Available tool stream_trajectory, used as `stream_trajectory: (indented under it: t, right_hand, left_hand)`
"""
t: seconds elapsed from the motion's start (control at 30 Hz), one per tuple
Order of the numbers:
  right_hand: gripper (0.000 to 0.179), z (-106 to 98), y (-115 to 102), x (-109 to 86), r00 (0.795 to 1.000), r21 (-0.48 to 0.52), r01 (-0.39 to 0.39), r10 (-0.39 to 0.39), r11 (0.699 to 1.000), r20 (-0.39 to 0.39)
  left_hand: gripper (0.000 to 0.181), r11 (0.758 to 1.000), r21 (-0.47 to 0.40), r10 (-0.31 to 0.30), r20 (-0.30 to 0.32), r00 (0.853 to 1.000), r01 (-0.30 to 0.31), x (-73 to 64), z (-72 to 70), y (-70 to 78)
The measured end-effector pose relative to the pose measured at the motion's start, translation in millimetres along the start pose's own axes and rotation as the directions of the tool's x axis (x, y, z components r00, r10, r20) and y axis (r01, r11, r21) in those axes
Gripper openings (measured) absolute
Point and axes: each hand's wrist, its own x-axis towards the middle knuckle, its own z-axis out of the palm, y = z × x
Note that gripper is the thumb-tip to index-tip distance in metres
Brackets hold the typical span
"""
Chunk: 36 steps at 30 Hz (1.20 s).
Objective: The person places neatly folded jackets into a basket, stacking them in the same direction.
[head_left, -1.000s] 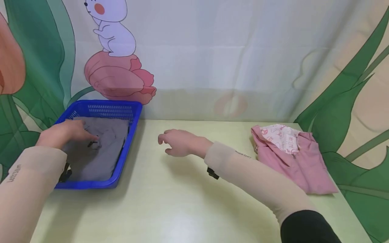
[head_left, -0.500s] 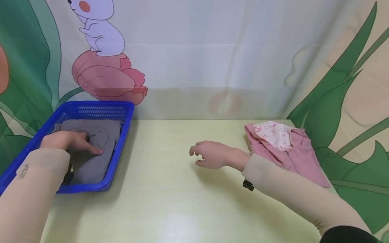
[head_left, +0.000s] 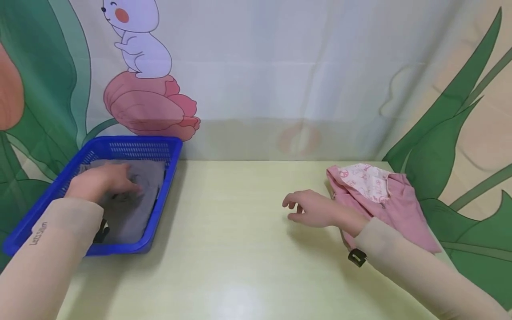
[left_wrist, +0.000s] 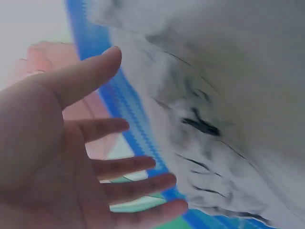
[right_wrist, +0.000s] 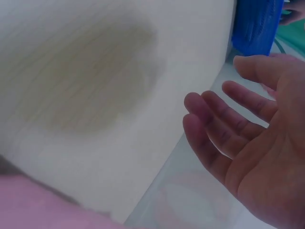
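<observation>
My left hand [head_left: 106,178] is over the blue plastic basket [head_left: 149,240], above a folded grey garment [head_left: 136,218] lying inside it. In the left wrist view the fingers of that hand [left_wrist: 71,148] are spread and relaxed, holding nothing, and a dark drawstring or tag [left_wrist: 202,126] shows on the grey cloth. My right hand [head_left: 314,208] hovers over the table just left of a folded pink garment [head_left: 404,213] with a white printed lining. Its fingers [right_wrist: 214,157] are loosely bent around nothing in the right wrist view.
A pale wooden table [head_left: 232,231] carries the basket at the left and the pink garment near its right edge. Behind it hangs a curtain [head_left: 248,80] printed with a white animal, a pink flower and green leaves.
My right hand has moved right across the table, toward the pink garment. My left hand stays over the grey garment, its fingers shifting and lifting slightly from the cloth.
</observation>
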Motion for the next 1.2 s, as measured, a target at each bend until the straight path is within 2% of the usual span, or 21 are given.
stream_trajectory:
  t: [0.1, 0.2, 0.3, 0.4, 0.5, 0.73, 0.83, 1.0, 1.1, 1.2]
  right_hand:
    - [0.027, 0, 7, -8.4, 0.999, 0.007, -0.009, 0.01, 1.0, -0.042]
    - [0.027, -2, 11, -18.2, 0.995, 0.02, -0.036, 0.038, 0.999, -0.087]
    - [0.027, -7, 16, -30.0, 0.986, 0.046, -0.101, 0.106, 0.994, -0.131]
    - [0.026, -15, 18, -39.9, 0.965, 0.085, -0.165, 0.179, 0.983, -0.192]
    - [0.026, -21, 22, -47.8, 0.937, 0.143, -0.208, 0.239, 0.968, -0.255]
    - [0.043, -35, 36, -69.3, 0.842, 0.203, -0.33, 0.385, 0.922, -0.378]
    - [0.049, -41, 42, -82.4, 0.806, 0.206, -0.385, 0.437, 0.899, -0.399]
    - [0.059, -46, 54, -100.4, 0.735, 0.252, -0.492, 0.553, 0.833, -0.394]
    - [0.066, -49, 63, -110.0, 0.71, 0.236, -0.537, 0.585, 0.81, -0.393]
    - [0.072, -53, 72, -119.9, 0.708, 0.207, -0.567, 0.6, 0.797, -0.371]
  left_hand:
    - [0.085, 0.997, 0.027, 0.071, -0.02, 0.997, -0.071, 0.5, -1.4, 11.2]
    - [0.08, 0.994, 0.021, 0.109, 0.0, 0.994, -0.108, -2.5, -2.0, 22.8]
    - [0.08, 0.991, -0.012, 0.132, 0.009, 0.991, -0.132, -6.5, -1.6, 36.1]
    - [0.077, 0.986, -0.018, 0.167, -0.021, 0.986, -0.167, -9.1, -0.7, 47.4]
    - [0.075, 0.979, -0.022, 0.201, -0.058, 0.978, -0.202, -11.4, 1.5, 56.4]
    - [0.071, 0.964, -0.026, 0.26, -0.09, 0.961, -0.263, -21.8, 8.5, 79.3]
    - [0.072, 0.957, -0.051, 0.281, -0.09, 0.956, -0.286, -24.0, 11.7, 89.7]
    - [0.066, 0.932, -0.111, 0.335, -0.094, 0.938, -0.344, -24.3, 19.7, 101.4]
    - [0.064, 0.917, -0.129, 0.366, -0.097, 0.925, -0.377, -22.7, 26.1, 105.9]
    - [0.063, 0.906, -0.151, 0.385, -0.095, 0.918, -0.395, -21.9, 32.3, 110.9]
